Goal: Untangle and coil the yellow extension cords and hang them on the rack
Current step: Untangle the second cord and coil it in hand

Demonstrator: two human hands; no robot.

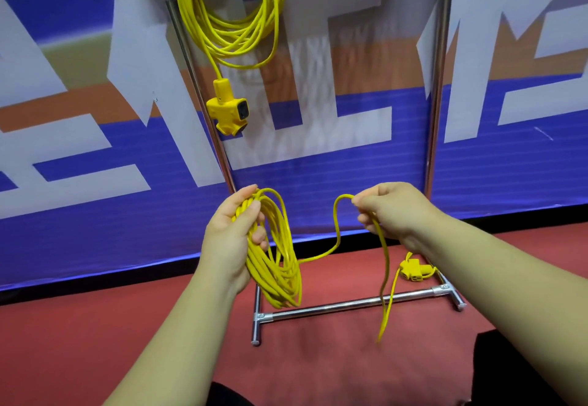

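My left hand (234, 237) grips a coil of yellow extension cord (280, 265) whose loops hang down in front of the rack's base. A loose run of the same cord arcs from the coil to my right hand (389, 211), which pinches it at a bend. From there the cord drops to the floor and ends in a yellow socket block (413, 270). A second yellow coil (229, 14) hangs from the top of the metal rack (350, 307), its three-way socket (227, 109) dangling below.
The chrome rack has two uprights (440, 87) and a T-footed base bar on the red floor (95, 326). Behind it stands a blue, white and orange banner wall (509, 157). Dark clothing shows at the bottom right.
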